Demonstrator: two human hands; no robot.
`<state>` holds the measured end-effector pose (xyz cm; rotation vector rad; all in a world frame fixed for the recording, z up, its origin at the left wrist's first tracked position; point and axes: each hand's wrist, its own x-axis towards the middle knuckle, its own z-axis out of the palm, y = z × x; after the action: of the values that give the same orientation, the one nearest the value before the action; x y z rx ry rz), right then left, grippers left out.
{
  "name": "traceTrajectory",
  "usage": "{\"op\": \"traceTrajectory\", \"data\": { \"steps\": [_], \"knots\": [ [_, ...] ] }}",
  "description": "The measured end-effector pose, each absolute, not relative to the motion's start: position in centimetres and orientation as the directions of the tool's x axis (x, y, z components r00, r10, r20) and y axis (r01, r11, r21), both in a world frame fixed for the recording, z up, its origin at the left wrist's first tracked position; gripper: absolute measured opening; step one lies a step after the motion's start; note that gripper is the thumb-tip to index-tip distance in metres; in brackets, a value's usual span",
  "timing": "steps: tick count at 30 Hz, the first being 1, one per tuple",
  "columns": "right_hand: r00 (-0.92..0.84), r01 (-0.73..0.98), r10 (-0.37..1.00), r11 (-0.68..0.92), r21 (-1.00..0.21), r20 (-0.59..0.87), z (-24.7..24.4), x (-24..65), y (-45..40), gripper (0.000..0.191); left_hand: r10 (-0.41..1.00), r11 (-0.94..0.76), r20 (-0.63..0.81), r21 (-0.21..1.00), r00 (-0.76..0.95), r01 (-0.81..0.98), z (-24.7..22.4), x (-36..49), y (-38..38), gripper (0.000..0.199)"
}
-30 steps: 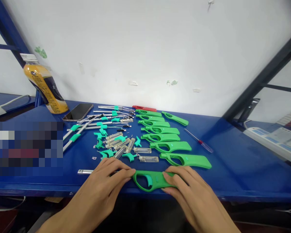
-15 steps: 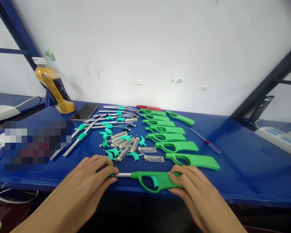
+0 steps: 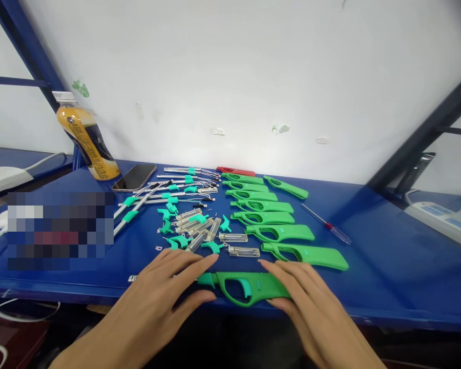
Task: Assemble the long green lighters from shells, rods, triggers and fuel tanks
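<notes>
A green gas lighter [image 3: 259, 284] with a teal trigger [image 3: 245, 287] lies flat along the front edge of the table. My right hand [image 3: 305, 300] is round its handle, thumb at the lower edge, index finger raised along the top. A teal collar [image 3: 206, 279] sits against the lighter's front end. My left hand [image 3: 172, 292] is over the metal tube, thumb and index finger parted on either side of the collar. The tube's tip [image 3: 132, 278] shows left of that hand; its middle is hidden.
Several green lighter shells [image 3: 280, 233] lie in a column behind, with a red one [image 3: 236, 171] at the back. Clear fuel tanks [image 3: 244, 251], teal triggers [image 3: 212, 247] and wired metal tubes [image 3: 176, 178] are to the left. A screwdriver [image 3: 326, 224], phone [image 3: 134, 177] and bottle [image 3: 86, 138] stand about.
The teal collar has moved right along the tube up to the lighter's front end. My left hand has shifted right and its fingers have parted. My right index finger has lifted.
</notes>
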<state>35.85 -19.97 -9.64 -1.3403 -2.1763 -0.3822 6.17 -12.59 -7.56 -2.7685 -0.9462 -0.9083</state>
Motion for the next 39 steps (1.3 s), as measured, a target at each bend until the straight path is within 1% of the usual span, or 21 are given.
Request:
{"op": "traceTrajectory", "data": {
  "steps": [2, 5, 10, 12, 14, 17, 20, 23, 28, 32, 34, 37, 39],
  "knots": [
    [-0.348, 0.887, 0.733, 0.459, -0.048, 0.584, -10.0, 35.9, -19.9, 0.042, 0.544, -0.793, 0.535, 0.076, 0.646, 0.605, -7.5, 5.9, -12.6, 0.033],
    [-0.339, 0.875, 0.735, 0.476, -0.091, 0.588, -10.2, 36.0, -19.9, 0.04, 0.541, -0.796, 0.508, 0.051, 0.671, 0.603, -7.4, 6.1, -12.7, 0.031],
    [-0.292, 0.839, 0.787, 0.483, -0.249, 0.543, -9.6, 35.6, -20.5, 0.036, 0.451, -0.821, 0.587, -0.021, 0.672, 0.57, -7.4, 6.8, -13.0, 0.031],
    [-0.283, 0.828, 0.793, 0.486, -0.28, 0.54, -9.5, 35.5, -20.8, 0.037, 0.421, -0.825, 0.619, -0.042, 0.663, 0.563, -7.5, 6.8, -13.1, 0.035],
    [-0.296, 0.829, 0.783, 0.495, -0.261, 0.548, -9.5, 35.4, -21.0, 0.039, 0.408, -0.832, 0.641, -0.032, 0.65, 0.554, -7.6, 6.8, -13.0, 0.04],
    [-0.327, 0.828, 0.783, 0.507, -0.238, 0.53, -9.6, 35.8, -21.3, 0.048, 0.39, -0.856, 0.672, 0.013, 0.629, 0.516, -7.5, 6.8, -12.9, 0.044],
    [-0.359, 0.821, 0.797, 0.518, -0.242, 0.486, -9.9, 36.5, -21.6, 0.057, 0.351, -0.887, 0.696, 0.033, 0.626, 0.46, -7.2, 7.0, -12.8, 0.042],
    [-0.358, 0.823, 0.809, 0.509, -0.251, 0.467, -10.3, 36.9, -21.8, 0.059, 0.32, -0.899, 0.711, 0.018, 0.627, 0.439, -7.1, 7.3, -12.9, 0.039],
    [-0.338, 0.823, 0.787, 0.513, -0.244, 0.515, -10.3, 36.5, -21.6, 0.056, 0.32, -0.886, 0.71, -0.012, 0.628, 0.464, -7.1, 7.3, -13.1, 0.04],
    [-0.31, 0.786, 0.733, 0.556, -0.271, 0.606, -9.2, 35.5, -21.4, 0.05, 0.368, -0.881, 0.688, 0.043, 0.625, 0.472, -7.3, 6.4, -13.3, 0.041],
    [-0.28, 0.765, 0.714, 0.57, -0.299, 0.642, -8.6, 35.0, -21.5, 0.046, 0.411, -0.861, 0.685, 0.076, 0.602, 0.503, -7.3, 6.0, -13.5, 0.038],
    [-0.222, 0.745, 0.719, 0.561, -0.361, 0.659, -8.1, 34.6, -21.7, 0.038, 0.465, -0.837, 0.682, 0.13, 0.565, 0.532, -7.4, 5.7, -13.8, 0.027],
    [-0.196, 0.736, 0.725, 0.554, -0.39, 0.66, -8.0, 34.3, -21.6, 0.034, 0.488, -0.836, 0.65, 0.157, 0.582, 0.526, -7.6, 5.5, -14.0, 0.029]
  ]
}}
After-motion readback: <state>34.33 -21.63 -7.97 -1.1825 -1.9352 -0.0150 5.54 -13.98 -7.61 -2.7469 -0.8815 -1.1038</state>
